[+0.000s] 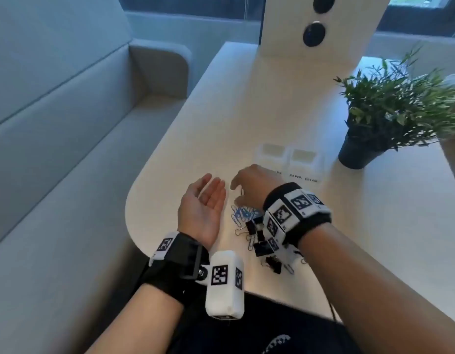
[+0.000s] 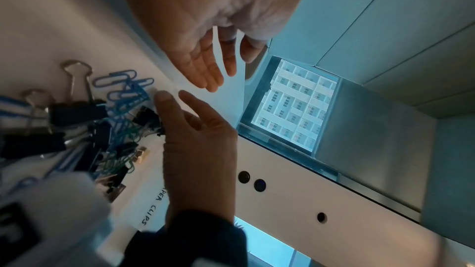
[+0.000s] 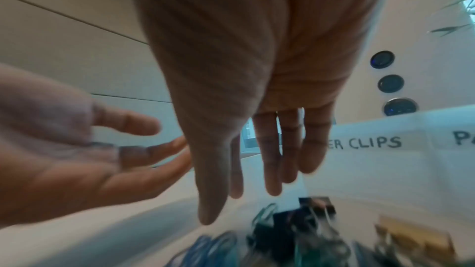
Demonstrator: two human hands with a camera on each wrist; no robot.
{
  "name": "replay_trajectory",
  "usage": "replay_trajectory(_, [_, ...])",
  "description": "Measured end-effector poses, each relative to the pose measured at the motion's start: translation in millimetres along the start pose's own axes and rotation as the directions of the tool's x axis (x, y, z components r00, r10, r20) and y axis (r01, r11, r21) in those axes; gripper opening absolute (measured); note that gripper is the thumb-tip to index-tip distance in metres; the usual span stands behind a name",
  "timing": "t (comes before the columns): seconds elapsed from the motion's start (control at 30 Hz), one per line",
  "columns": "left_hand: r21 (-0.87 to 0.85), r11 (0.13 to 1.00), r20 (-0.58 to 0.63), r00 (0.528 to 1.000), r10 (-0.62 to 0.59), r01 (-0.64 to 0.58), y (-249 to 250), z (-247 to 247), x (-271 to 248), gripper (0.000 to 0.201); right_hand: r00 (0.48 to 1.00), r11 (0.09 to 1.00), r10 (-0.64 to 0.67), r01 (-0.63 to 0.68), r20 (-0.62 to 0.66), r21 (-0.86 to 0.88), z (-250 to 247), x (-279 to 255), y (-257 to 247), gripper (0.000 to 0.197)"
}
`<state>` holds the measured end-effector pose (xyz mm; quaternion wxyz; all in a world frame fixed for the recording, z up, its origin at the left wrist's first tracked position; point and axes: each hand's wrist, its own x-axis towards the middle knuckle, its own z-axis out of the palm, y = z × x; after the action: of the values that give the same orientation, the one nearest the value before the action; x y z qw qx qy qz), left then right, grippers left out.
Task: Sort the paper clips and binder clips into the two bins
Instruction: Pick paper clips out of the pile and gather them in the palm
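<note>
A heap of blue paper clips and black binder clips lies on the white table, partly hidden under my right wrist. Two small clear bins stand behind the heap, each with a handwritten label in front. My left hand hovers palm up to the left of the heap, fingers straight and holding nothing. Over the far end of the heap my right hand hangs with its fingers straight and pointing down, empty. The wrist views show the paper clips and the binder clips below both hands.
A potted plant stands at the right, close behind the bins. A white panel with round dark sockets rises at the table's far end. A grey sofa runs along the left of the table's rounded edge.
</note>
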<state>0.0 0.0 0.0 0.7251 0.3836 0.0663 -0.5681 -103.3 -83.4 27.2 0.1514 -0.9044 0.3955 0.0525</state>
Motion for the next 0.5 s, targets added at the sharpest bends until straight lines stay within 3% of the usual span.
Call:
replay_trajectory(0.17, [0.021,1.000,0.026,1.000,-0.001,0.000,0,-3,11,0.019,0.999,1.000,-0.015,0.016,0.029,-0.007,15,-10,-3,0.034])
replay_trajectory(0.33, [0.009,1.000,0.012,1.000,-0.014,0.014,-1,-12,17,0.022,0.999,1.000,0.001,-0.002,-0.048,-0.031,20,-10,-1,0.018])
replay_trajectory(0.5, [0.011,1.000,-0.011,1.000,-0.015,0.015,-3,-16,14,0.023,0.996,0.993,0.045,-0.036,-0.076,0.115,17,-11,5,0.015])
